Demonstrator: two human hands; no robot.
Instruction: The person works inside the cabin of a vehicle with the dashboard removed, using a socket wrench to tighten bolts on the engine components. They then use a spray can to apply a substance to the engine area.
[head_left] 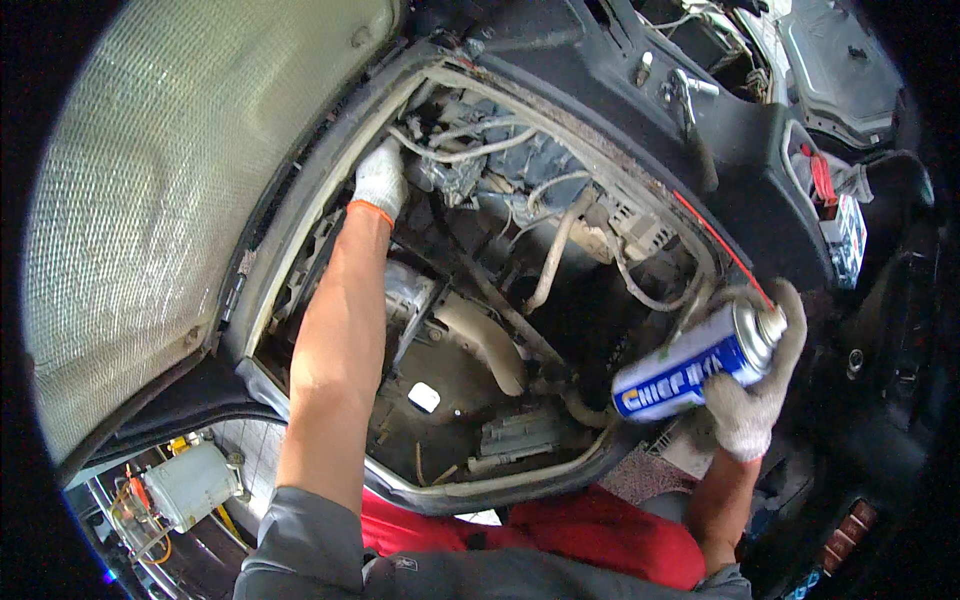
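My right hand [755,395], in a light knit glove, is wrapped round a blue and white aerosol can [675,375]. The can is tilted, its silver top up and to the right. A thin red straw [722,240] runs from its nozzle up and left, over the edge of the opening. My left hand [382,178], in a white glove with an orange cuff, reaches down at the far left of the engine bay [480,290], beside a pale hose [460,155]. Its fingers are hidden among the dark parts there.
A raised panel with silvery quilted lining [180,190] stands on the left. Dark trim to the right holds a ratchet-like tool [688,100] and a small box [845,240]. A pale tank [190,487] on a cart stands at lower left.
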